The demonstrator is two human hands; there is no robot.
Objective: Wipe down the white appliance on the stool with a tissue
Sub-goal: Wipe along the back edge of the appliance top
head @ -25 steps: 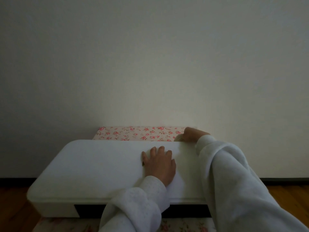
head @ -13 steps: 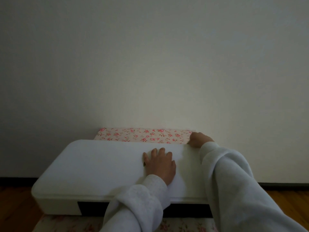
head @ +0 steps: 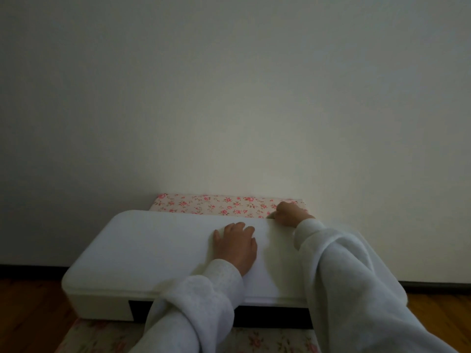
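Note:
The white appliance [head: 153, 245] is a flat, rounded box with a dark slot in its front. It lies on a stool covered in pink floral cloth [head: 204, 205]. My left hand [head: 235, 248] rests flat, palm down, on the right half of the lid and holds nothing. My right hand [head: 290, 212] is curled at the appliance's rear right corner. A small pale bit of tissue [head: 270, 215] shows at its fingertips against the rear edge; the rest of the tissue is hidden in the hand. Both arms wear white sleeves.
A plain pale wall [head: 229, 98] stands directly behind the stool, with a dark baseboard [head: 30, 270] at its foot. Wooden floor [head: 28, 314] lies on both sides. Floral cloth [head: 267, 340] also shows below the appliance's front.
My right hand slid along the appliance's rear edge toward the right corner, then slightly back left. My left hand stayed flat on the lid. The view shifted a little.

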